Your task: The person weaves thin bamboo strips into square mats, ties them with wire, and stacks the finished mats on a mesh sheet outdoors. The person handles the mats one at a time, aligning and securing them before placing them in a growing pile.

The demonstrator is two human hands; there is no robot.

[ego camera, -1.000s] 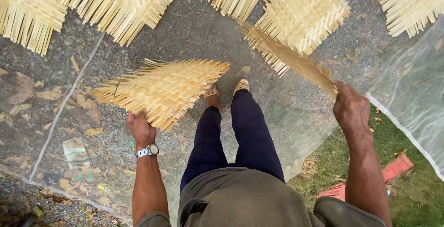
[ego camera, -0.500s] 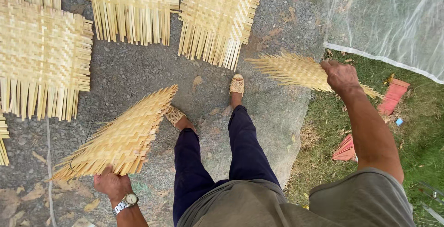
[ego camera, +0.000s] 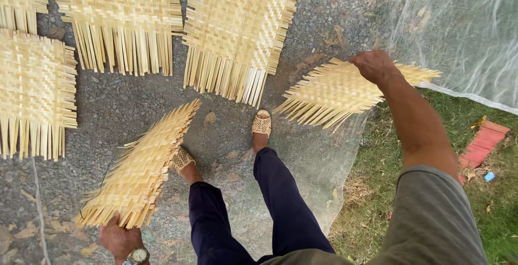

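— Both hands are clamped on woven mats, see? Left hand (ego camera: 120, 239) grips the fringed end of one woven mat (ego camera: 143, 167), fingers curled around its loose strips, so it slants up and away past the left sandal (ego camera: 182, 160).

— And the other?

— Right hand (ego camera: 374, 65) is closed over the top edge of a second mat (ego camera: 345, 89), held out flat in the air, its fringe pointing back toward the right sandal (ego camera: 261, 123).

— Any room near that right sandal?

— Bare gravel (ego camera: 121, 106) just left of it, and a strip ahead before the fringe of the nearest laid mat (ego camera: 237, 35). More laid mats (ego camera: 116, 19) lie farther left of the sandal, almost edge to edge. To the right of it, a clear plastic sheet (ego camera: 464, 33) ends at a pale border, then grass (ego camera: 377, 189), with a red brick (ego camera: 482, 144) well to the right.
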